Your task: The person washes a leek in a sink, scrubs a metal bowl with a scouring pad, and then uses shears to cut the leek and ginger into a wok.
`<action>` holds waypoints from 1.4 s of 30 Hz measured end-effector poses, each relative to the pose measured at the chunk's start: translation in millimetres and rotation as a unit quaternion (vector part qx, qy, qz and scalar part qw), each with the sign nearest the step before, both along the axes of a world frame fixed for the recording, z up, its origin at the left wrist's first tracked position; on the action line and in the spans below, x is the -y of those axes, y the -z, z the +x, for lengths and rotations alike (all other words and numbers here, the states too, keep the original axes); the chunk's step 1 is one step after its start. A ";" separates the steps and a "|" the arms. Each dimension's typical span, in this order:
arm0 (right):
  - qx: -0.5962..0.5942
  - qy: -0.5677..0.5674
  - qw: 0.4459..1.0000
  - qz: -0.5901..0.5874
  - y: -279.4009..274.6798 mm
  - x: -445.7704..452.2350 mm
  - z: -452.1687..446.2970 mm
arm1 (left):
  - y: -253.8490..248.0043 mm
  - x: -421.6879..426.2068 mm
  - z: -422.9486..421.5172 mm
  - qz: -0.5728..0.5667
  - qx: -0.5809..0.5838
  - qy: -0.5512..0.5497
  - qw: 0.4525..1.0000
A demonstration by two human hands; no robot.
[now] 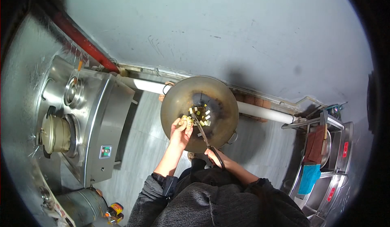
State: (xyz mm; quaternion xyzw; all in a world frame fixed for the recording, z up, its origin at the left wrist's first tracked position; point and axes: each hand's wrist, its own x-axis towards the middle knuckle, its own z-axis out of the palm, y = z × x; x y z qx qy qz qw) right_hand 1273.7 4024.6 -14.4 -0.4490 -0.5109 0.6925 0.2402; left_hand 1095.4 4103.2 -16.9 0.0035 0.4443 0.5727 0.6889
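Note:
A wide, worn wok (174,93) stands before me, with several small white and yellowish cut pieces (207,117) in its bottom. Above its near left part, my left hand (181,135) is closed on a lumpy pale yellow-green chunk of food (187,122), whose kind I cannot make out. My right hand (214,156) grips the black handles of a pair of scissors (203,134) at the wok's near rim. The blades point up and left, their tips close beside the chunk. Whether they touch it is hard to tell.
On the left, a steel stove (97,125) carries a lidded pot (55,134). Bottles (115,209) stand at lower left. A white pipe (266,112) runs behind the wok along the wall. To the right, a metal rack (325,123) holds brown and blue cloths (310,178).

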 end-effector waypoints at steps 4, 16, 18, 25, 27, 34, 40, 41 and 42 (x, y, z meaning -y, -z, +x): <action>0.053 0.050 0.993 0.091 1.3 2.3 -6.9 | 12.9 2.9 1.5 0.023 0.010 0.018 1.000; 0.045 0.001 0.996 0.078 -3.3 4.6 -2.7 | 19.2 8.6 6.1 0.027 -0.015 -0.008 0.999; 0.030 0.016 0.998 0.057 3.6 5.1 -3.4 | 18.0 10.8 8.3 0.033 -0.020 0.000 0.999; 0.026 -0.035 0.999 0.007 -10.0 -0.5 6.6 | 21.0 15.0 9.8 0.002 -0.038 0.046 0.998; -0.006 -0.027 1.000 0.009 -20.3 -1.8 7.8 | 19.4 12.6 7.8 -0.003 -0.037 0.051 0.998; 0.139 -0.049 0.988 -0.048 -25.1 -9.5 13.8 | 22.3 4.1 -2.7 -0.018 -0.041 0.116 0.992; 0.149 0.010 0.987 -0.054 -10.9 -2.6 13.9 | 18.7 0.4 4.4 -0.028 -0.063 0.097 0.993; 0.126 0.008 0.991 -0.039 -5.8 -0.9 13.2 | 15.8 1.0 5.5 -0.024 -0.084 0.101 0.991; 0.103 0.007 0.994 -0.025 -2.0 0.6 13.9 | 14.9 1.8 4.5 -0.024 -0.084 0.102 0.991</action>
